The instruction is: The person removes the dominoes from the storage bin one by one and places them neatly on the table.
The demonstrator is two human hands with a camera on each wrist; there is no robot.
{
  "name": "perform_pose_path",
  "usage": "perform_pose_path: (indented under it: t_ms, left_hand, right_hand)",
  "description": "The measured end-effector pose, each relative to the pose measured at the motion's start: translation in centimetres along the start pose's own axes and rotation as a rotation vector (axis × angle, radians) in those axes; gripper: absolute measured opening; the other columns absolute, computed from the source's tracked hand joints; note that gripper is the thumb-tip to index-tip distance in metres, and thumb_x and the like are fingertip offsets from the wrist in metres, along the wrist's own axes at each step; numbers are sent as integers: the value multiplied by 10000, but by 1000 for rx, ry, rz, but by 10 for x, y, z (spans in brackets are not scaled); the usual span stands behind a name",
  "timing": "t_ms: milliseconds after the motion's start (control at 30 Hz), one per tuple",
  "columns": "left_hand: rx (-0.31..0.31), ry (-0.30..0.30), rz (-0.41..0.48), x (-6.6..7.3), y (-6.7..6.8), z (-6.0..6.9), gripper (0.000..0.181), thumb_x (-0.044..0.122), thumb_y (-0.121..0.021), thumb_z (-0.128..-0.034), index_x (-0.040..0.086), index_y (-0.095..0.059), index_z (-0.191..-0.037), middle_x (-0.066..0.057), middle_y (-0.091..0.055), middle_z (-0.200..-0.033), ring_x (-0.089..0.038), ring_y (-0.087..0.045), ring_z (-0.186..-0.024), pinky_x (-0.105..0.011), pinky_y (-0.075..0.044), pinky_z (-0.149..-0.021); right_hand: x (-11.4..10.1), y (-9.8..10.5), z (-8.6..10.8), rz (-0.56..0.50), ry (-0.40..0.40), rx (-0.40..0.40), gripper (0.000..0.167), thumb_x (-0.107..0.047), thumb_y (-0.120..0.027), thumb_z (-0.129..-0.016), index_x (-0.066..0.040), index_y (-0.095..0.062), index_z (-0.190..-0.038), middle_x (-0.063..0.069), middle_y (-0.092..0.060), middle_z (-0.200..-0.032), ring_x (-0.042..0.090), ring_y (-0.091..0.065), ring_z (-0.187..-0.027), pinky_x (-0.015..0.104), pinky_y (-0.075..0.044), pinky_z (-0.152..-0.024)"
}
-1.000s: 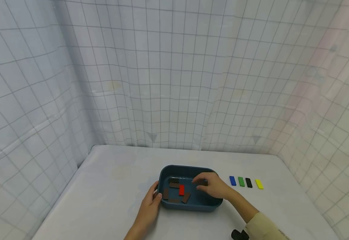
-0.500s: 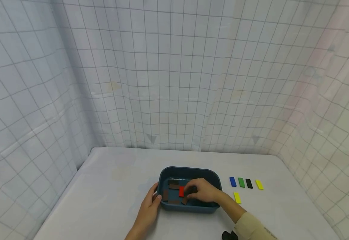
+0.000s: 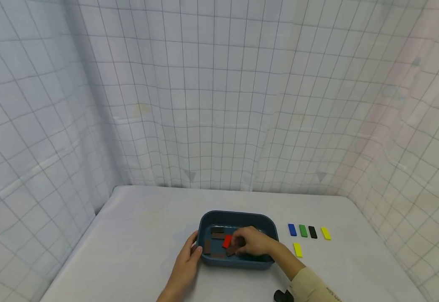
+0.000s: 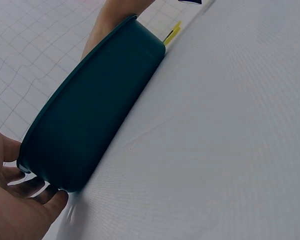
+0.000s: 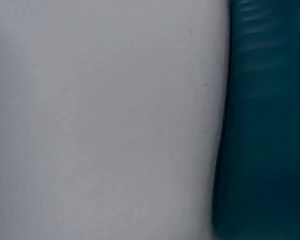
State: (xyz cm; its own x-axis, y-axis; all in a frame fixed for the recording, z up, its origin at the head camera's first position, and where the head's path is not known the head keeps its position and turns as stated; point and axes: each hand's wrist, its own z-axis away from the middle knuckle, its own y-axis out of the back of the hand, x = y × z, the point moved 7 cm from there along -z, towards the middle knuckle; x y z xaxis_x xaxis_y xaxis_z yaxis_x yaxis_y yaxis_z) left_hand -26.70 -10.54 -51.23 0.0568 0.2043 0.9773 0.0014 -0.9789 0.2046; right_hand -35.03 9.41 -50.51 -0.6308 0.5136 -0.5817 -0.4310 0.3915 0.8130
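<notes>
A dark blue-green plastic bin stands on the white-covered table. At its left end my left hand grips the wall, thumb by the near corner and fingers round the outside. My right hand reaches down into the bin with bent fingers. Its fingertips are beside a small red tile and a brown tile. Whether they pinch either one is hidden by the hand. Several more brown or dark tiles lie in the bin's left half. The right wrist view shows only bin wall and cloth.
Right of the bin, a blue tile, a green tile, a black tile and a yellow tile lie in a row. A second yellow tile lies nearer. Checked white curtains surround the table.
My right hand has moved left within the bin to the red and brown tiles. Both tiles have shifted, the red one now slanting. The left hand keeps its hold.
</notes>
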Motion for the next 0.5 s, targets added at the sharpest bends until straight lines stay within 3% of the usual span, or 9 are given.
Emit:
perform_pose_path:
  t_ms: [167, 500]
  left_hand:
    - [0, 3, 5, -1, -1, 1, 531, 115, -496, -1099, 8, -332, -1593, -245, -355, -1606, -460, -383, -1435, -618, -301, -1156]
    - [-4, -20, 11, -1, -1, 1, 529, 103, -492, -1100, -4, -328, -1591, -253, -358, -1600, -463, -388, -1432, -611, -314, -1151]
  right_hand:
    - [0, 2, 2, -40, 3, 22, 247, -49, -843, -851, -162, -625, -881, -130, -594, -827, 25, -546, -738, 231, -509, -679]
    - [6, 8, 1, -196, -90, 86, 181, -42, -809, -879, -145, -665, -916, -96, -681, -881, 68, -652, -800, 256, -560, -740]
